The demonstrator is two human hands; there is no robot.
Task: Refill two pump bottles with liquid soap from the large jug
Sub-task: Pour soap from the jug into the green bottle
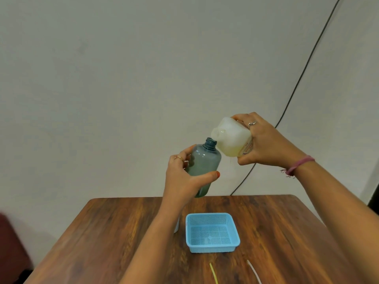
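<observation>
Nearest the camera, two thin tubes lie on the wooden table (106, 232) at the lower edge of view: a yellow tube (213, 273) and, to its right, a white tube (254, 271), both running out of view. Just beyond them stands a light-blue perforated basket (232, 241); a small pale item shows on its floor, too small to identify. Left of the basket, part of a pale upright object (176, 225) shows from behind the left forearm; what it is cannot be told. Both forearms reach forward above the table, the right wrist wearing a pink thread band (298, 165).

Above the table's far edge, the left hand (184, 177) grips a translucent blue-grey bottle (205, 160) around its lower body, fingers and thumb wrapped about it; a ring shows on one finger. The bottle is held in the air, uncapped, tilted with its open neck up and to the right. The right hand (264, 140) clasps the base end of a white jug (233, 138), fingers over the top and thumb beneath; a ring shows here too. The jug is tipped towards the left, pale yellowish liquid pooled along its lower side, and its uncapped spout sits just above and beside the bottle's neck. No stream is discernible between them.

Behind stands a plain pale wall (143, 68), with a dark cable (303, 70) running down it at right.
</observation>
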